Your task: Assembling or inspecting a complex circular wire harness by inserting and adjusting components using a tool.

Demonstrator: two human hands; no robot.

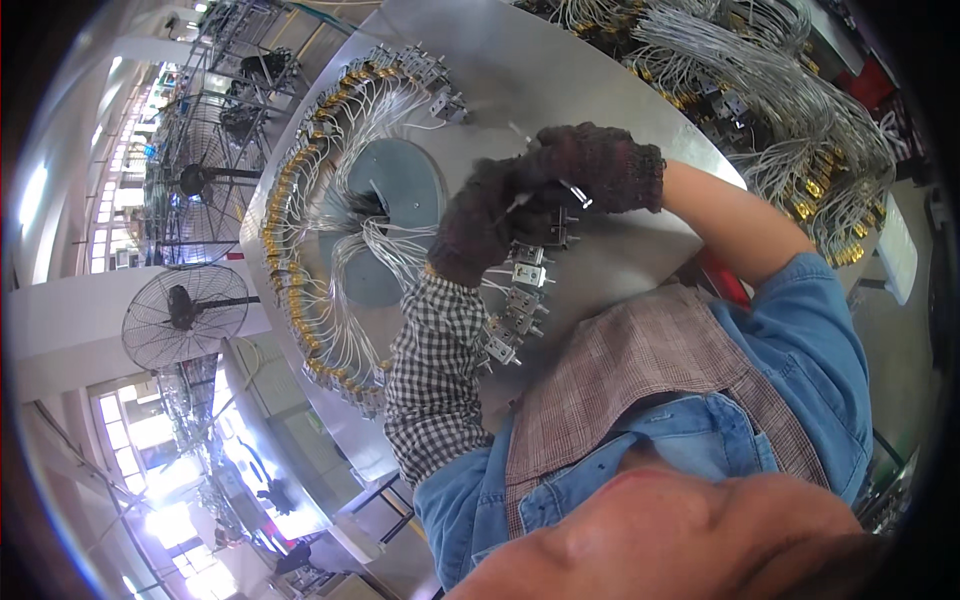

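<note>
My left hand (pixel 475 225), in a dark knitted glove under a checkered sleeve, is closed over the near end of a chain of small silver metal blocks. What its fingers grip is hidden. My right hand (pixel 600 168), also gloved, meets it from the right, fingers closed round a slim shiny metal rod (pixel 578 194) whose kind I cannot make out. Several metal blocks (pixel 530 272) with short pins lie below the hands, towards my body. Thin white wires (pixel 395 245) fan from a grey round disc (pixel 412 180) to a curved row of gold-coloured connectors (pixel 285 270).
The metal tabletop (pixel 520 50) bears the wired ring. More metal blocks (pixel 425 70) sit at its far end. A large heap of wire bundles (pixel 760 80) with gold connectors lies at the right. Black fans (pixel 182 308) and wire racks stand beyond the left edge.
</note>
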